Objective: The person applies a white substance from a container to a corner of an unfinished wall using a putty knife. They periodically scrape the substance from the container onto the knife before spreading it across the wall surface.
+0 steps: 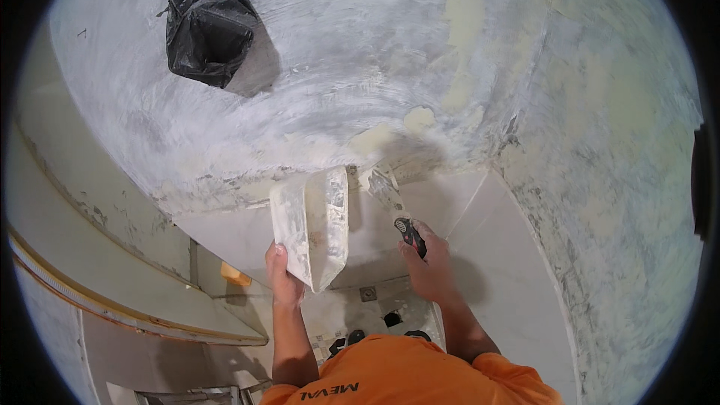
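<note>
My left hand [283, 277] grips a whitish mud pan [291, 217] by its near end, thumb on its outer side. The pan is long and trough-shaped, its walls smeared with dried compound. Some paste sticks inside it. To its right, my right hand [431, 266] is closed round the black handle of a putty knife [387, 189]. The blade, coated with pale compound, points up at the wall [360, 90] near the seam above the tiles. Whether the blade tip touches the wall I cannot tell. Pale yellowish patches of filler mark the wall above it.
A black plastic bag [210, 37] hangs on the wall at the upper left. Light tiles [517, 255] cover the lower wall, which meets another wall in a corner at the right. A door frame [135, 319] curves along the left. A floor drain [367, 294] lies below.
</note>
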A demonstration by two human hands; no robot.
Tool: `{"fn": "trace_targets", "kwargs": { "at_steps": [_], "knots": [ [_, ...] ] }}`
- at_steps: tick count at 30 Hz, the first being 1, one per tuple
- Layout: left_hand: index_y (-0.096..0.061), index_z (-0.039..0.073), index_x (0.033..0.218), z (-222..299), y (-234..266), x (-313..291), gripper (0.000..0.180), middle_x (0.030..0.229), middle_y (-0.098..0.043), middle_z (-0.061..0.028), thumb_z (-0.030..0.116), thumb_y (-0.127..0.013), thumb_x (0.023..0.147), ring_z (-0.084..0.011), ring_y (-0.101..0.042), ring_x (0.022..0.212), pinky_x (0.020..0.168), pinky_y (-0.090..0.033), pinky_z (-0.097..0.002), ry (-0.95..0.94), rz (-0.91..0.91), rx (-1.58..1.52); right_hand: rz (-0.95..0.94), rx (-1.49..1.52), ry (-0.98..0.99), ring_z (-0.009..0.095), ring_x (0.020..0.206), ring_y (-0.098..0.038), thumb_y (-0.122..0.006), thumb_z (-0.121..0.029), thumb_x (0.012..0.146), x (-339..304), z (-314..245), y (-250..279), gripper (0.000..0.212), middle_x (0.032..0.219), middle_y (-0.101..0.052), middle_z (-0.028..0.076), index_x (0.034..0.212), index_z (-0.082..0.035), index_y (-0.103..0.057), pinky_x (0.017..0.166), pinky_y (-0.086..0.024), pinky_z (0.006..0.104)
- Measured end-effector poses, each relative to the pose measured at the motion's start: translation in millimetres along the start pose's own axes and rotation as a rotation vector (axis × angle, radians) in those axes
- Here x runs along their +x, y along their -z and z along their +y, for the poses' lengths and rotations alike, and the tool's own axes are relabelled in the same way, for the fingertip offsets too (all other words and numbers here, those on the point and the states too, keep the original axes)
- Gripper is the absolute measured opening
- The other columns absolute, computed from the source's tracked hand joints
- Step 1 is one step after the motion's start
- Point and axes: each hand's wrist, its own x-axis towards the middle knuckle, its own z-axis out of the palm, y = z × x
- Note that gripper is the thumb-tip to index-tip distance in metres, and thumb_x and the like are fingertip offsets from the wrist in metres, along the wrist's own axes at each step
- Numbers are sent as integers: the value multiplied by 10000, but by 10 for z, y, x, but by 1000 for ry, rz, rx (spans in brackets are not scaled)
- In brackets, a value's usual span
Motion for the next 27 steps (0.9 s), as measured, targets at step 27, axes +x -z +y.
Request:
{"fn": "trace_targets", "kwargs": {
  "at_steps": [27],
  "knots": [
    [-495,6,1407,90,-298,96,575,1299,-610,-129,456,-389,1065,-274,-610,1150,988,-479,-414,127,18,-426,89,-179,616,303,764,-694,-685,-158,894,33,-463,-136,327,931,-700,160,1195,-31,-669,661,-549,369]
  ]
}}
